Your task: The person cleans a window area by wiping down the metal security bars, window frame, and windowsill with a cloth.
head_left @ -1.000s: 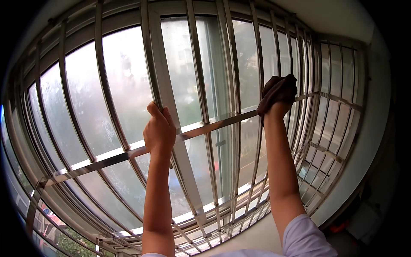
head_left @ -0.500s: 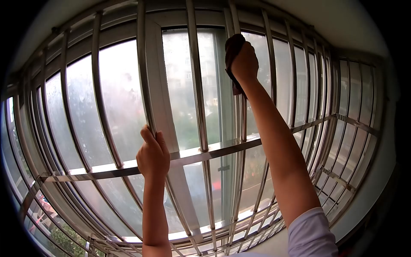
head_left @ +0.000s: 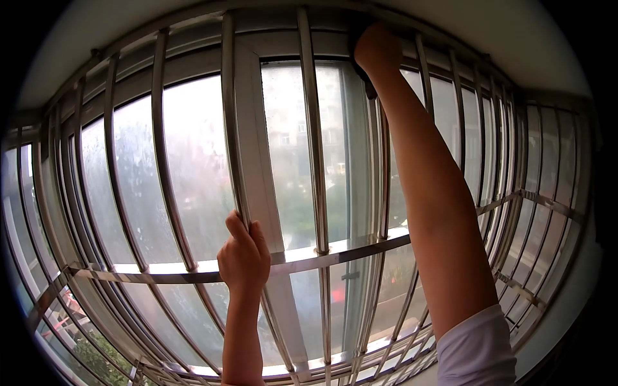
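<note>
My left hand is closed around a vertical metal bar, just above and beside the flat horizontal rail. High up, my right hand is closed on a dark cloth, most of which my fist hides. The cloth lies against another upright bar near its top end, close to the upper frame. Whether it wraps fully around that bar, I cannot tell.
Several more metal bars form a cage across the window, whose panes look misted. A side section of grille stands at the right. Overhead is the ceiling. Green foliage shows outside at the lower left.
My right hand has slid up the bar with the cloth, to near its top. My left hand keeps its grip on the same bar. The view has tilted upward slightly.
</note>
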`<state>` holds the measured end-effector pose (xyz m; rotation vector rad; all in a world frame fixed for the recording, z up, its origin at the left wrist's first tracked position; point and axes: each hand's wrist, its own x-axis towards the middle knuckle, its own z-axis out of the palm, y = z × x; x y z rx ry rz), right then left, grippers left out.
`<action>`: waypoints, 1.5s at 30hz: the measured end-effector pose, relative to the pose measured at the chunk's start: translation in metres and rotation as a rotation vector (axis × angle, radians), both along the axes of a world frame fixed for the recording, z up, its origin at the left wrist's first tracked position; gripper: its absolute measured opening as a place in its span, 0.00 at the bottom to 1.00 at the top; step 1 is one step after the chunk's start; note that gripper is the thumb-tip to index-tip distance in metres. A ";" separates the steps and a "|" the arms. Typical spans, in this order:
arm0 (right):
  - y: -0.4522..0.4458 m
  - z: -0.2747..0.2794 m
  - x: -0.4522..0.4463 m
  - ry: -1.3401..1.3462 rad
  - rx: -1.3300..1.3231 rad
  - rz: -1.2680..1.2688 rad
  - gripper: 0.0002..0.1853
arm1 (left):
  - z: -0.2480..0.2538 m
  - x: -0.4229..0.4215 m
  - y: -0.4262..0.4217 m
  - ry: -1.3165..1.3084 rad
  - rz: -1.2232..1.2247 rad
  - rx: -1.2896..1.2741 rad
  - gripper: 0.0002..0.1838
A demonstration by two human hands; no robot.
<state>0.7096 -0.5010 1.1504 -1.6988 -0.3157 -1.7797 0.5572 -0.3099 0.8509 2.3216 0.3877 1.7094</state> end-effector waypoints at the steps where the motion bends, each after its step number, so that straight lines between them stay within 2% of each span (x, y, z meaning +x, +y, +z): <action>1: -0.002 -0.002 -0.001 0.025 -0.007 -0.007 0.17 | 0.000 0.000 0.000 -0.013 -0.009 0.005 0.13; 7: -0.008 -0.039 0.011 0.041 -0.064 0.092 0.17 | 0.000 -0.004 -0.002 -0.006 0.009 0.006 0.12; 18: -0.019 -0.202 -0.003 0.290 -0.064 0.411 0.15 | -0.001 0.001 0.002 -0.025 -0.043 -0.062 0.12; 19: -0.020 -0.216 -0.004 0.281 -0.070 0.437 0.15 | -0.001 0.003 -0.004 -0.085 -0.020 -0.104 0.16; 20: -0.021 -0.229 -0.006 0.306 -0.080 0.428 0.15 | 0.000 0.006 -0.009 -0.301 0.153 0.138 0.23; 22: -0.025 -0.254 -0.017 0.405 -0.084 0.464 0.18 | 0.008 0.000 -0.031 -0.361 0.376 0.299 0.27; 24: -0.031 -0.288 -0.011 0.449 -0.130 0.511 0.20 | 0.019 0.013 -0.046 -0.484 0.181 0.354 0.27; 26: -0.041 -0.301 -0.010 0.394 -0.159 0.598 0.19 | 0.036 0.021 -0.069 -0.435 -0.015 0.400 0.26; 29: -0.052 -0.305 -0.004 0.126 -0.111 0.821 0.10 | 0.048 0.055 -0.089 -0.329 -0.136 0.251 0.32; 30: -0.058 -0.306 0.002 0.124 -0.107 0.813 0.10 | 0.050 0.068 -0.091 -0.313 -0.161 0.210 0.33; 31: -0.064 -0.305 0.008 0.116 -0.022 0.875 0.11 | 0.050 0.074 -0.097 -0.304 -0.342 0.087 0.32; 32: -0.067 -0.305 0.013 0.109 0.061 0.941 0.12 | 0.050 0.077 -0.097 -0.309 -0.342 0.087 0.32; 33: -0.076 -0.301 0.024 0.095 0.202 1.171 0.09 | 0.050 0.078 -0.096 -0.327 -0.415 -0.004 0.30; 34: -0.093 -0.292 0.009 0.208 0.300 1.481 0.10 | 0.049 0.078 -0.095 -0.344 -0.485 -0.096 0.28; 36: -0.121 -0.274 0.012 0.277 0.332 1.621 0.12 | 0.048 0.077 -0.094 -0.332 -0.500 -0.107 0.26; 38: -0.146 -0.266 0.042 0.261 0.231 1.487 0.14 | 0.046 0.081 -0.089 -0.373 -0.504 -0.031 0.26; 40: -0.169 -0.236 0.034 0.248 0.478 1.632 0.13 | 0.045 0.084 -0.087 -0.394 -0.472 0.006 0.26; 42: -0.172 -0.201 0.050 -0.283 0.495 1.143 0.09 | 0.043 0.086 -0.089 -0.417 -0.448 0.041 0.25; 44: -0.177 -0.166 0.040 -0.413 0.483 0.717 0.12 | 0.044 0.087 -0.092 -0.443 -0.434 0.019 0.25; 45: -0.175 -0.151 0.041 -0.427 0.419 0.577 0.18 | 0.044 0.088 -0.091 -0.455 -0.420 0.016 0.25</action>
